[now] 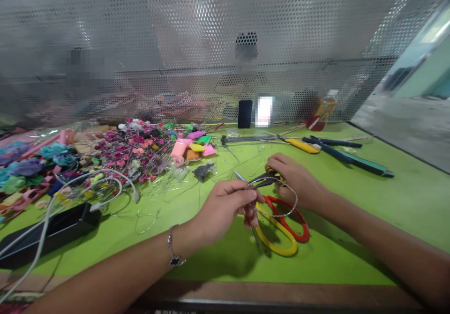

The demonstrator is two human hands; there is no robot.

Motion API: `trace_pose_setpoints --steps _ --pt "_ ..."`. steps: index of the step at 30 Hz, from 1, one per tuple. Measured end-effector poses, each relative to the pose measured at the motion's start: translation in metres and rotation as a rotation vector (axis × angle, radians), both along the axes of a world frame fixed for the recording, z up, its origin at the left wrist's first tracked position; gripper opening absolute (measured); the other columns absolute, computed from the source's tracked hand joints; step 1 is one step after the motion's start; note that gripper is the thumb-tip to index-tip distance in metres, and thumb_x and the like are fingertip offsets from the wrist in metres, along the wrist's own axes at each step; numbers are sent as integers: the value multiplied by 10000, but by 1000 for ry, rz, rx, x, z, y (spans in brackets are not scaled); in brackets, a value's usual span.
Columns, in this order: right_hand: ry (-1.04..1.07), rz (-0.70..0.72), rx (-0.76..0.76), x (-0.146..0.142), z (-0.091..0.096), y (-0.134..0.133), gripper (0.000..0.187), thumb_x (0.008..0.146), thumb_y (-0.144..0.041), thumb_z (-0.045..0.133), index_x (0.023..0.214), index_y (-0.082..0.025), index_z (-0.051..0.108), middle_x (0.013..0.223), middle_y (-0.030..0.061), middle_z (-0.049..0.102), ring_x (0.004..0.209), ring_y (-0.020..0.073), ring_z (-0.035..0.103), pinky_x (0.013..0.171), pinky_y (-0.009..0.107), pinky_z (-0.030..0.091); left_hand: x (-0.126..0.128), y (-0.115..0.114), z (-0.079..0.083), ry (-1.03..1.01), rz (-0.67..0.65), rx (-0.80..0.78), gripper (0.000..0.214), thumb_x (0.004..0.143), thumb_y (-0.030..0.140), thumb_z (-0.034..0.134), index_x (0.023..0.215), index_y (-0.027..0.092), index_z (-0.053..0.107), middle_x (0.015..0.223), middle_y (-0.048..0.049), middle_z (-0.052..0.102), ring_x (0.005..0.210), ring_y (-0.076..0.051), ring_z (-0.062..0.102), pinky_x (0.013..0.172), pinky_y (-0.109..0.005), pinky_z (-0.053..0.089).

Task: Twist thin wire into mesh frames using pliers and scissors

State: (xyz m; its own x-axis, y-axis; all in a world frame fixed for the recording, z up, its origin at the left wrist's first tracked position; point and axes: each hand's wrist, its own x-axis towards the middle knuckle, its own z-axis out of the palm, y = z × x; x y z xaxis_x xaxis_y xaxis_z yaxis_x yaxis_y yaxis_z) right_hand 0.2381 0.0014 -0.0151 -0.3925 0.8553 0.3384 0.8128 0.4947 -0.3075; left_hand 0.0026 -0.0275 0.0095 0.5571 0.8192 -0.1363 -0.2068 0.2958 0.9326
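My left hand (225, 206) is nearly closed: thumb and fingers pinch a twisted silver wire loop (290, 197) on its left side. My right hand (295, 180) is curled as well and seems to hold the loop's other side, just above the scissors with yellow and red handles (281, 229). I cannot tell if one hand also holds these scissors. For good work, both pinches should stay firm and the loop stay round, so the twist does not open. My forearms come from both sides, wrists turned inward. Left of my left hand, loose wires (140, 215) lie on the green surface (351, 229); beyond my right hand are long pliers (348, 160).
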Motion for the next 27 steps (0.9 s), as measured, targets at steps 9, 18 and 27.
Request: trace_pose_setpoints --steps 9,18,27 --pt "56 -17 110 4 -9 4 328 648 -19 512 871 -253 455 924 75 567 845 263 535 703 375 449 1 1 -5 -100 -52 23 321 832 439 818 863 134 725 672 9 597 581 -126 631 574 -264 452" --pt "45 -43 148 -2 -8 1 369 659 -4 542 925 -253 477 1012 103 572 887 280 562 758 399 487 2 -2 -4 121 98 362 294 948 423 680 849 147 663 692 -9 621 638 -137 610 638 -288 488" --pt "-9 -64 112 -3 -1 -3 330 679 -7 523 902 -248 501 1002 91 601 886 269 567 757 384 480 2 -5 -6 182 95 377 233 971 362 619 882 153 670 706 -14 632 667 -144 622 652 -287 494"
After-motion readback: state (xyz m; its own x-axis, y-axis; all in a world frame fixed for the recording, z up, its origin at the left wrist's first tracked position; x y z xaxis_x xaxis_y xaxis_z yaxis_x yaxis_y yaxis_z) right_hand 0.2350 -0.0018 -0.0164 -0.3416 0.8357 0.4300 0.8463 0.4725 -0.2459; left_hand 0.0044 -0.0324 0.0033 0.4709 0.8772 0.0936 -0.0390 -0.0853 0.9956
